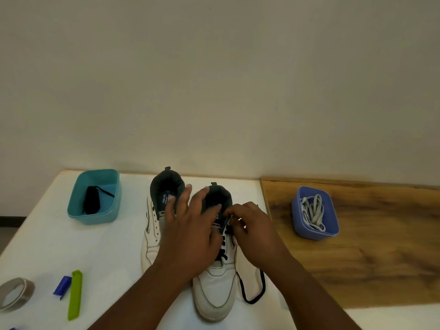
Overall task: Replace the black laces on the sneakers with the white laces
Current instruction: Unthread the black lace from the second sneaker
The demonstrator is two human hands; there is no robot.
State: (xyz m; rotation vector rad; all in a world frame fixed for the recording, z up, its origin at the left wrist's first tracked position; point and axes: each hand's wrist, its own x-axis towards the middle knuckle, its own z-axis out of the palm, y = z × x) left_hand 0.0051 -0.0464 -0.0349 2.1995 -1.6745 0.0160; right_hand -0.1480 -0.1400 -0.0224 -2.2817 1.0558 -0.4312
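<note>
On the table, two sneakers, left hand spread flat, right hand pinching black lace

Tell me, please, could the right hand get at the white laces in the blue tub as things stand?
Probably yes: the right hand pinches the black lace now, but the open blue tub holding white laces has nothing between.

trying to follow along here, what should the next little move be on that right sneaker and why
Probably pull the black lace out of its next eyelet. The right hand pinches it near the top of the right sneaker, the left hand steadies the shoe, and several crossings remain threaded. The left sneaker already shows bare eyelets.
</note>
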